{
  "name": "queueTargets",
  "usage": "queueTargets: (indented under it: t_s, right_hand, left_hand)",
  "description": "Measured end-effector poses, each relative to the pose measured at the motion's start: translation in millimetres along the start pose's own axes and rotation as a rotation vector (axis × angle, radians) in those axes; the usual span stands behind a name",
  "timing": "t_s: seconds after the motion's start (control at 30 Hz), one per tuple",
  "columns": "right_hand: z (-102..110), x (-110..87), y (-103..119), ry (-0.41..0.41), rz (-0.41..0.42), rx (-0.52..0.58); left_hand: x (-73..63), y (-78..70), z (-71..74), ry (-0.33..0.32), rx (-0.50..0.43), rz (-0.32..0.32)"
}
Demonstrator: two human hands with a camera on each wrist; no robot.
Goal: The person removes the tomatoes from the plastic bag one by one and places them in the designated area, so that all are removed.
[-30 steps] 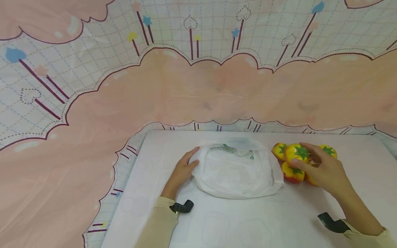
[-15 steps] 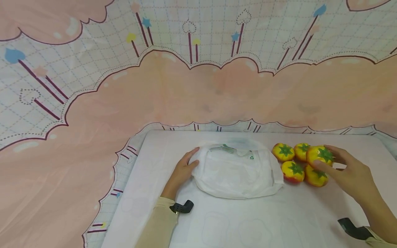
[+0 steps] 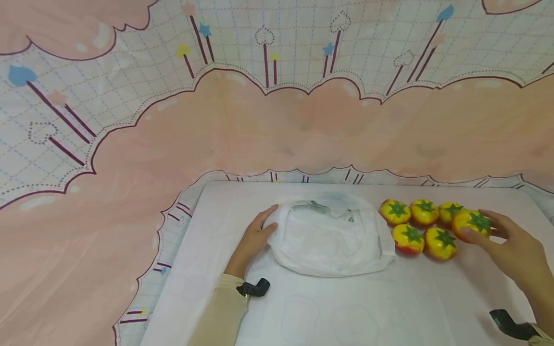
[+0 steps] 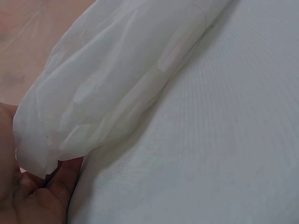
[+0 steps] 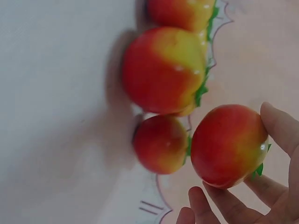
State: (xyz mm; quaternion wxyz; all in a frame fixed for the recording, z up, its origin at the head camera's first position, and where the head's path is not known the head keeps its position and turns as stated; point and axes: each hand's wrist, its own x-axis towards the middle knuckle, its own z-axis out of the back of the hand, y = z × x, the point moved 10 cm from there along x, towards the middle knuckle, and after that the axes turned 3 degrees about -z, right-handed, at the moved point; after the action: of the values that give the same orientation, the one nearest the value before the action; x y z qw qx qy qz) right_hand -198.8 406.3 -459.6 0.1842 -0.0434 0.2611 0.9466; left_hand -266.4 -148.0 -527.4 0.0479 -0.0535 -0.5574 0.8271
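My right hand (image 3: pixel 517 245) pinches a red-and-yellow toy tomato (image 3: pixel 471 225) with a green star-shaped top. In the right wrist view that tomato (image 5: pixel 229 147) sits between thumb and fingers, lifted above the table. Several like it rest on the table to its left, among them a front one (image 3: pixel 440 243) and a back one (image 3: pixel 424 212). On the left, my left hand (image 3: pixel 255 238) grips the side of a white plastic bag (image 3: pixel 329 240) with green print. The left wrist view shows the bag's gathered edge (image 4: pixel 42 149) between the fingers and palm.
A white table (image 3: pixel 311 307) carries everything. Behind it hangs a peach-coloured cloth (image 3: pixel 303 129) patterned with candles and stars. The bag's right edge lies close against the nearest tomatoes.
My right hand has moved right with its tomato, from over the group to its right end. More of the tomatoes on the table are now uncovered. The left hand and bag stay put.
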Motion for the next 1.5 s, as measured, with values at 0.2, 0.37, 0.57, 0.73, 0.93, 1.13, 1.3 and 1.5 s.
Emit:
queueTargets:
  t_s: [0.2, 0.37, 0.57, 0.73, 0.93, 1.13, 1.3, 1.5]
  right_hand:
    - [-5.0, 2.9, -13.8, 0.014, -0.032, -0.007]
    - [-9.2, 3.3, -20.0, 0.023, -0.035, 0.003]
    - [-12.6, 3.9, -24.9, 0.026, -0.037, 0.008]
    - [-17.6, 4.9, -31.0, 0.045, -0.072, 0.022]
    - [-22.5, 4.5, -35.5, 0.055, -0.087, 0.029]
    - [-25.6, 2.9, -36.6, 0.056, -0.086, 0.037]
    - [-29.1, 2.8, -39.0, 0.07, -0.102, 0.044]
    - [-34.9, 3.1, -43.1, 0.087, -0.12, 0.058]
  left_hand:
    - [0.9, -0.3, 0.3, 0.003, 0.016, 0.003]
    - [0.6, -0.6, 0.3, 0.002, 0.011, 0.006]
    - [0.5, -0.8, 0.0, 0.001, 0.017, 0.006]
    - [1.2, -1.6, 0.5, -0.001, 0.025, -0.004]
    - [1.9, -0.1, 0.4, 0.0, 0.028, 0.0]
    - [1.8, 2.2, -0.5, 0.003, 0.023, 0.007]
    - [1.5, 2.1, -0.9, 0.003, 0.022, 0.0]
    - [2.2, 3.4, -0.2, 0.002, 0.019, -0.003]
